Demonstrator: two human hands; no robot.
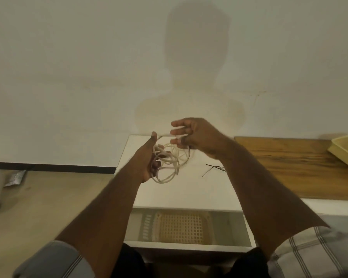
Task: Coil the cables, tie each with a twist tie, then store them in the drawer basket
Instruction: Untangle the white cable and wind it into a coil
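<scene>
The work was at its first stage — coiling. The left hand held a bundle of loose loops of white cable above the white cabinet top, its fingers curled round the gathered turns. The right hand was raised just beside it, fingers curled, with a strand of the same cable running across them; motion blur hid exactly how the strand was pinched. The loops were uneven and one hung low, so the coil looked unfinished to me.

No tie was on it yet. Thin dark twist ties lay on the cabinet top near the right forearm, untouched. Below, the drawer stood open with the pale lattice basket in it — I could make out no cable inside, though part of it was hidden. So tying and storing both remained, and I could see no other cables.
</scene>
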